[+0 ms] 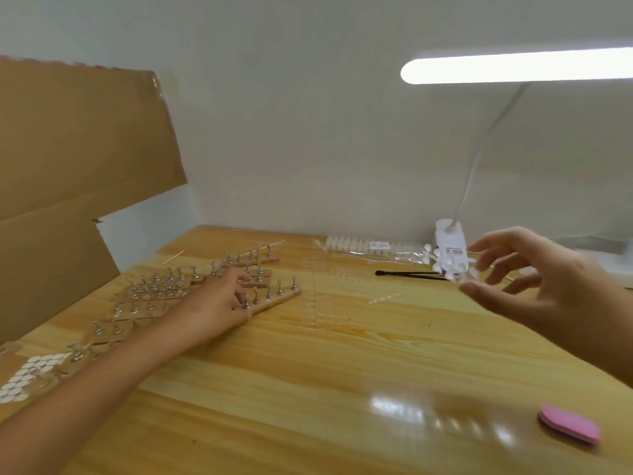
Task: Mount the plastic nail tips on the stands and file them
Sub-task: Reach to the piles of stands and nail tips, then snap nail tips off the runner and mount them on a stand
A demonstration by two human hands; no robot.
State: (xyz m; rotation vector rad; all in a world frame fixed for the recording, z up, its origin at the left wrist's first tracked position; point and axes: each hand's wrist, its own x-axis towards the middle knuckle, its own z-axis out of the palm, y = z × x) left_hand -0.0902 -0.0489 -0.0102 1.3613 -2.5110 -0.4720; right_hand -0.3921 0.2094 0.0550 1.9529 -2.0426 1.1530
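Several wooden strips (279, 299) carry small metal nail stands (156, 279) at the left of the table. My left hand (214, 308) rests on the nearest strip, its fingers pinching one stand (246, 304) at that strip's left end. My right hand (537, 279) is raised above the table at the right, blurred. Its thumb and curved fingers pinch a clear piece with a cluster of white nail tips (448, 269) in front of the lamp base. A pink file block (570, 428) lies at the near right.
A cardboard sheet (78, 159) stands along the left. A bag of nail tips (359, 246), black tweezers (411, 274) and a lamp base (450, 236) sit by the wall. White sticky dots (29, 375) lie at the near left; a clear tip strip (383, 298) lies mid-table.
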